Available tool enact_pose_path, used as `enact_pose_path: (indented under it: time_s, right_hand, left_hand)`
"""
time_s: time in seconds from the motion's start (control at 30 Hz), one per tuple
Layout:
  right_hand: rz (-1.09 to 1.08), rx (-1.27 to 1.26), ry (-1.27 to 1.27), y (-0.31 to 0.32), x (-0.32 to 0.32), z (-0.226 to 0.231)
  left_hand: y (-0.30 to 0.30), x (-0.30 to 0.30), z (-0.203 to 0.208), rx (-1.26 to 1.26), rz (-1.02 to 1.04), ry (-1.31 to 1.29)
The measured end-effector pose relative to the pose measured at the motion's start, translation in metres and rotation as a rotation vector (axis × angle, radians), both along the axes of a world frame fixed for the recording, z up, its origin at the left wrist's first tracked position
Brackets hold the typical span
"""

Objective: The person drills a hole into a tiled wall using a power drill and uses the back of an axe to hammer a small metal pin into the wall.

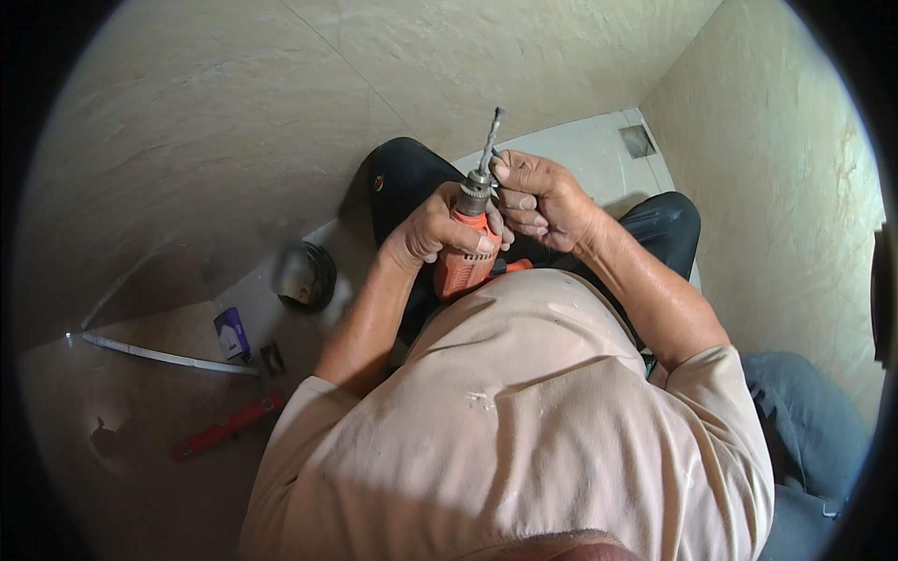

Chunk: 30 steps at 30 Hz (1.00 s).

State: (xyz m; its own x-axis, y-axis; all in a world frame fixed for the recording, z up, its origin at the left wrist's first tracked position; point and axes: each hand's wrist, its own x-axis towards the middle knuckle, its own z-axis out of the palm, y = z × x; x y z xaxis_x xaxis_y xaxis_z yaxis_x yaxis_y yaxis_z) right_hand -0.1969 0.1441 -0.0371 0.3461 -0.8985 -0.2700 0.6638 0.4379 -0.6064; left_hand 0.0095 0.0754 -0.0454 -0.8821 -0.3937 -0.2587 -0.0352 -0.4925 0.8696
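Two hands at work: your L hand (pixel 426 227) wraps the drill (pixel 463 269) in front of you, bit (pixel 490 140) up, R hand (pixel 544 201) w/ fingers narrow by the chuck (pixel 474 192), holding what I can't tell, so keep drill steady & bit straight.

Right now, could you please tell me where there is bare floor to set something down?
Bare pale floor shows beyond the right hand, bordered by the far wall and, rightward, a square recess. It is more crowded leftward, around the purple box, red bar and dark round object.
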Motion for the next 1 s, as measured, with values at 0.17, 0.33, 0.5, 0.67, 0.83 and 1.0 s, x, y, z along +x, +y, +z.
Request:
enact_pose_path:
  time_s: [0.17, 0.33, 0.5, 0.67, 0.83, 1.0]
  right_hand:
    - [0.068, 0.181, 0.019, -0.004, -0.006, 0.008]
    - [0.064, 0.279, 0.252, -0.033, -0.05, -0.021]
    - [-0.15, 0.482, 0.894, -0.03, -0.107, -0.199]
    - [-0.228, 0.276, 1.008, 0.0, -0.07, -0.208]
    - [-0.349, -0.115, 1.341, 0.023, -0.057, -0.175]
    - [-0.297, -0.765, 1.21, 0.094, -0.02, -0.045]
  left_hand:
    - [0.004, 0.005, -0.005, 0.035, 0.075, -0.052]
    - [0.003, 0.02, -0.028, -0.006, 0.163, 0.146]
    - [0.01, 0.042, -0.053, 0.253, 0.394, 0.157]
    - [0.024, 0.049, -0.051, 0.275, 0.49, 0.151]
    - [0.031, 0.038, -0.035, 0.094, 0.417, 0.152]
    - [0.028, 0.02, 0.0, -0.109, 0.356, 0.242]
